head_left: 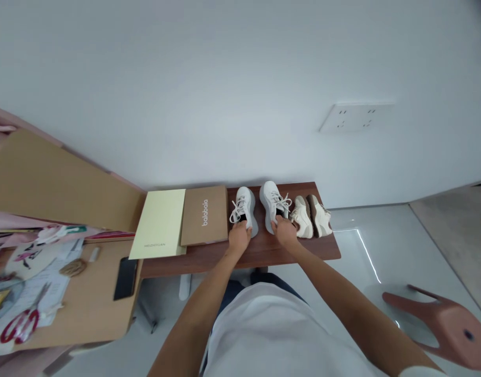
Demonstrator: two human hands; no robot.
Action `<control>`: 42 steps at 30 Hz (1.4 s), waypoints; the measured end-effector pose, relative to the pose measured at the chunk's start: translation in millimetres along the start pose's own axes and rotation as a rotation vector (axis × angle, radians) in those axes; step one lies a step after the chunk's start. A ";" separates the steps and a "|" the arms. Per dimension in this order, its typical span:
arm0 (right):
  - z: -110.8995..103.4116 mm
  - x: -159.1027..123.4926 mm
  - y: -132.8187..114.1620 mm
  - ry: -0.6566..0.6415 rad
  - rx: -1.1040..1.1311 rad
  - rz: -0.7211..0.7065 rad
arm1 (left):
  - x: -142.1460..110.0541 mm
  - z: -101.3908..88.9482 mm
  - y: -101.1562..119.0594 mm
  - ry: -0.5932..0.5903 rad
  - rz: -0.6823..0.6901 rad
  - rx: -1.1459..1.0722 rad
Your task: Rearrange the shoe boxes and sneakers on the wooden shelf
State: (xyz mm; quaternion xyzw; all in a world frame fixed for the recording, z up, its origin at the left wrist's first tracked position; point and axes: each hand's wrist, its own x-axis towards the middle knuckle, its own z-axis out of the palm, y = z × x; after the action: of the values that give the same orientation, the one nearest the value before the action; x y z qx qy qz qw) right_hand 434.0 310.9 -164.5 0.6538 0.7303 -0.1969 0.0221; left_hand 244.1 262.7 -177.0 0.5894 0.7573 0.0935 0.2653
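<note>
Two white lace-up sneakers lie apart on a dark wooden table (209, 266). My left hand (239, 238) grips the heel end of the left sneaker (244, 201), its toe toward the wall. The heel of the right sneaker (272, 198) is in my right hand (284, 230), fingers closed at its opening. Just right of that hand rest two smaller cream shoes, one cream shoe (302, 220) on its side against another cream shoe (322, 217) with a brown sole. Left of the sneakers are a brown shoebox (205, 225) and a pale yellow box (157, 222), both with lids closed.
A lower desk (95, 309) at left bears a black phone (126, 278), red-handled scissors (24, 319), a twine bundle (73, 267) and papers. A wall with a socket plate (356, 116) stands behind. A pink stool (452, 324) is on the floor at right.
</note>
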 end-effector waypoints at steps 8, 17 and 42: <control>5.3 18.3 -29.6 -0.052 -0.067 -0.046 | 16.3 3.4 7.2 -0.023 -0.023 0.175; 22.8 21.5 -50.4 -0.101 -0.055 -0.079 | 19.3 10.3 1.7 -0.040 0.044 0.253; -17.5 -20.7 163.2 0.203 -0.098 0.083 | -19.5 104.2 127.9 -0.132 0.337 -0.049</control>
State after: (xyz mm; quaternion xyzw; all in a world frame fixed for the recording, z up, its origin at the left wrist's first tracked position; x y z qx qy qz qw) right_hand 598.1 307.9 -184.7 0.6982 0.7098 -0.0927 -0.0120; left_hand 408.5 263.4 -200.9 0.7060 0.6264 0.1160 0.3094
